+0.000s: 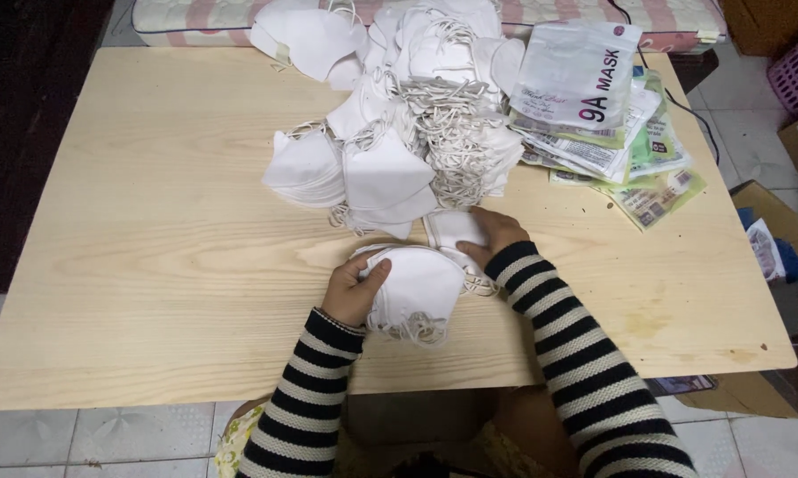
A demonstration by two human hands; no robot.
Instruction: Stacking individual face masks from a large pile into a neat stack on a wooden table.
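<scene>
A small stack of white folded fabric face masks at lower centre of the pale wooden surface is clasped by the left hand; the right hand is closed on another white mask just above, below the large mask heap.

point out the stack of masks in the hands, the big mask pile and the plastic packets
stack of masks (417, 283), head view, on the white top mask's face
big mask pile (390, 173), head view, on a folded mask at the front
plastic packets (576, 75), head view, on the top packet's middle

Long black-and-white striped sleeves, ribbed cuffs, bare fingers
</scene>
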